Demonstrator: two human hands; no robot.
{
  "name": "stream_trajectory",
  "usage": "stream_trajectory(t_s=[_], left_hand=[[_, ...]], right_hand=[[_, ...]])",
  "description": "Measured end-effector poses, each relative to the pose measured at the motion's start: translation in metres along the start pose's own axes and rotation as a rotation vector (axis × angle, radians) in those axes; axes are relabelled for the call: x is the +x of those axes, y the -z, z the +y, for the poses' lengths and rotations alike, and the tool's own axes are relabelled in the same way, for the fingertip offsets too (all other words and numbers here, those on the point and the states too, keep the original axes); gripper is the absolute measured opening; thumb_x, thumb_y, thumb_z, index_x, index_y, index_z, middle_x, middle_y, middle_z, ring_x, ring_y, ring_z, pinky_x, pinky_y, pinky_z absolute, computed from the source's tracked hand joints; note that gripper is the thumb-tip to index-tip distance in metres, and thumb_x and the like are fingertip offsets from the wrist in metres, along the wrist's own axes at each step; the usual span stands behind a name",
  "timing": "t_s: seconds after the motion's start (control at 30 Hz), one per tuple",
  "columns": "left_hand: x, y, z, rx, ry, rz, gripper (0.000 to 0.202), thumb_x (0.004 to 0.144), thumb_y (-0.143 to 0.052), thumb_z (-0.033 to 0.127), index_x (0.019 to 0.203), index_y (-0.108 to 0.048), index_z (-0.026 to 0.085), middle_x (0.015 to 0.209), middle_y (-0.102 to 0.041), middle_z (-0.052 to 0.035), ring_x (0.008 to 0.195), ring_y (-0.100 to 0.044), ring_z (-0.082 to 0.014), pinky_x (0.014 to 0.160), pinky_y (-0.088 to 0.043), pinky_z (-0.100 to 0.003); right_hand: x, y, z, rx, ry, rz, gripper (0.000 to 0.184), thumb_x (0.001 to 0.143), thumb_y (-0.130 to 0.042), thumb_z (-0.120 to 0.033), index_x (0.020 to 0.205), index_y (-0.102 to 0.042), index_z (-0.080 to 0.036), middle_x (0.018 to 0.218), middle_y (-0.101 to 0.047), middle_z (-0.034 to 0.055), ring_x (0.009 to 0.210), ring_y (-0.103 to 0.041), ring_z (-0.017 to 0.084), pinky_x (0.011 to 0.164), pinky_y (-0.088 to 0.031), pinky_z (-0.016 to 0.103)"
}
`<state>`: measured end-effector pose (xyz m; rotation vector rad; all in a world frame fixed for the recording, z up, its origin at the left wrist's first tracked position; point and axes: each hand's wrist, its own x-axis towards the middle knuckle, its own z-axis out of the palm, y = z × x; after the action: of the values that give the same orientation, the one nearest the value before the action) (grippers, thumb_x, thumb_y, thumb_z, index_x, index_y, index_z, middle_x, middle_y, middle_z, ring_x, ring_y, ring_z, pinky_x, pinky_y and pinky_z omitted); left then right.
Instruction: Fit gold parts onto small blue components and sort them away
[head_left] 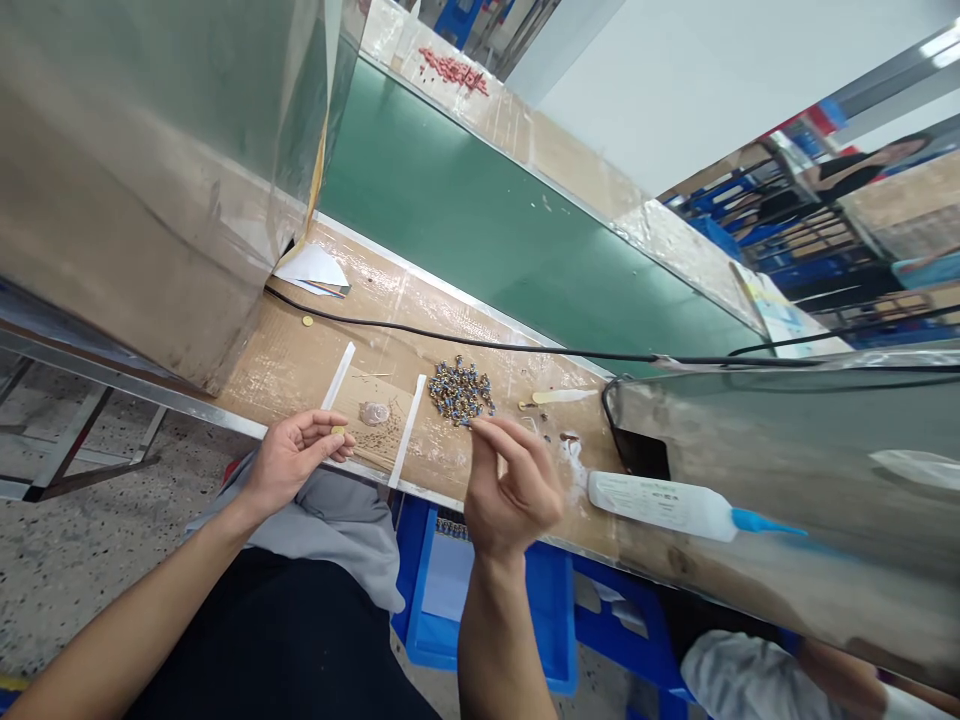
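My left hand [296,455] is closed at the table's front edge, with a small yellow disc [339,431] between thumb and fingers. My right hand [514,485] hovers just in front of a pile of small blue and brass-coloured parts [454,388]. Its thumb and fingertips are pinched together; whatever they hold, if anything, is too small to make out. Between two white strips, near my left hand, many tiny brown pieces [382,438] lie scattered beside a small clear lump [374,412].
A white bottle with a blue nozzle [660,503] lies on the right. A black cable [465,344] crosses the tabletop behind the pile. Below the edge is a blue tray [551,610]. A green panel [480,220] stands behind; another person's arm [840,680] shows at lower right.
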<state>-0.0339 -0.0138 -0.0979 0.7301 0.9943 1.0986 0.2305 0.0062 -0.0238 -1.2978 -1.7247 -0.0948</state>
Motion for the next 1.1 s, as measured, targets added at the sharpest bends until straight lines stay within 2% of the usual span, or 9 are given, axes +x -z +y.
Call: stream_trajectory(t_s=[0.1, 0.13, 0.23, 0.3, 0.37, 0.53, 0.63, 0.83, 1.1], left_hand=[[0.0, -0.001, -0.001, 0.013, 0.007, 0.004, 0.035, 0.097, -0.089, 0.044, 0.118, -0.08, 0.017, 0.099, -0.089, -0.0093, 0.087, -0.086, -0.0225, 0.082, -0.074, -0.035], [-0.001, -0.001, -0.001, 0.021, 0.007, 0.005, 0.035, 0.098, -0.09, 0.043, 0.118, -0.08, 0.017, 0.1, -0.089, -0.0092, 0.086, -0.086, -0.0223, 0.082, -0.074, -0.034], [-0.002, -0.002, -0.003, 0.043, 0.013, 0.015, 0.034, 0.098, -0.089, 0.043, 0.118, -0.081, 0.017, 0.099, -0.089, -0.0089, 0.085, -0.086, -0.0224, 0.081, -0.073, -0.034], [-0.004, -0.002, -0.004, 0.047, 0.016, 0.027, 0.033, 0.098, -0.089, 0.043, 0.117, -0.082, 0.018, 0.099, -0.089, -0.0086, 0.085, -0.086, -0.0228, 0.081, -0.073, -0.035], [-0.007, -0.002, -0.005, 0.044, 0.018, 0.039, 0.033, 0.098, -0.088, 0.044, 0.117, -0.083, 0.018, 0.099, -0.089, -0.0086, 0.087, -0.086, -0.0232, 0.083, -0.073, -0.035], [-0.019, -0.012, 0.001, 0.021, 0.07, 0.004, 0.039, 0.101, -0.084, 0.042, 0.131, -0.081, 0.017, 0.11, -0.09, -0.0112, 0.095, -0.088, -0.0241, 0.09, -0.074, -0.037], [-0.026, -0.026, 0.012, -0.006, 0.084, -0.036, 0.04, 0.102, -0.084, 0.041, 0.133, -0.081, 0.016, 0.114, -0.091, -0.012, 0.094, -0.088, -0.024, 0.09, -0.075, -0.037], [-0.04, -0.047, 0.03, 0.039, 0.009, 0.005, 0.038, 0.103, -0.084, 0.043, 0.133, -0.084, 0.02, 0.118, -0.091, -0.0099, 0.105, -0.089, -0.0288, 0.096, -0.075, -0.041], [-0.045, -0.052, 0.036, 0.239, -0.118, 0.096, 0.029, 0.101, -0.086, 0.041, 0.126, -0.088, 0.026, 0.113, -0.092, -0.0041, 0.104, -0.09, -0.0295, 0.097, -0.076, -0.04]], right_hand=[[0.002, -0.002, -0.012, 0.041, 0.031, 0.101, 0.039, 0.099, -0.081, -0.005, 0.125, -0.086, -0.034, 0.114, -0.084, 0.0044, 0.103, -0.083, 0.024, 0.093, -0.07, 0.043], [0.0, -0.007, -0.014, 0.071, 0.042, 0.067, 0.039, 0.099, -0.079, -0.005, 0.126, -0.085, -0.034, 0.115, -0.084, 0.0046, 0.103, -0.083, 0.024, 0.093, -0.07, 0.043], [-0.01, -0.029, -0.014, 0.163, 0.013, -0.152, 0.03, 0.105, -0.072, -0.009, 0.12, -0.086, -0.03, 0.111, -0.084, 0.0059, 0.101, -0.082, 0.022, 0.089, -0.068, 0.04], [-0.018, -0.039, -0.012, 0.207, -0.072, -0.22, 0.025, 0.108, -0.07, -0.011, 0.117, -0.086, -0.028, 0.11, -0.083, 0.0064, 0.102, -0.081, 0.021, 0.09, -0.067, 0.038], [-0.024, -0.042, -0.011, 0.259, -0.178, -0.185, 0.021, 0.107, -0.073, -0.014, 0.115, -0.087, -0.029, 0.111, -0.083, 0.0059, 0.104, -0.08, 0.021, 0.092, -0.066, 0.038], [-0.026, -0.034, -0.022, 0.446, -0.414, -0.179, 0.012, 0.106, -0.078, -0.022, 0.11, -0.086, -0.029, 0.111, -0.082, 0.005, 0.107, -0.078, 0.021, 0.091, -0.065, 0.036], [-0.025, -0.031, -0.034, 0.502, -0.471, -0.177, 0.01, 0.106, -0.077, -0.023, 0.108, -0.086, -0.027, 0.11, -0.081, 0.005, 0.106, -0.078, 0.021, 0.091, -0.065, 0.035], [-0.028, -0.02, -0.054, 0.489, -0.38, -0.166, 0.017, 0.105, -0.076, -0.016, 0.112, -0.085, -0.028, 0.112, -0.081, 0.0055, 0.107, -0.08, 0.021, 0.089, -0.069, 0.036], [-0.029, -0.015, -0.064, 0.386, -0.159, -0.13, 0.039, 0.1, -0.076, -0.001, 0.124, -0.083, -0.032, 0.116, -0.083, 0.0046, 0.103, -0.083, 0.021, 0.091, -0.071, 0.038]])
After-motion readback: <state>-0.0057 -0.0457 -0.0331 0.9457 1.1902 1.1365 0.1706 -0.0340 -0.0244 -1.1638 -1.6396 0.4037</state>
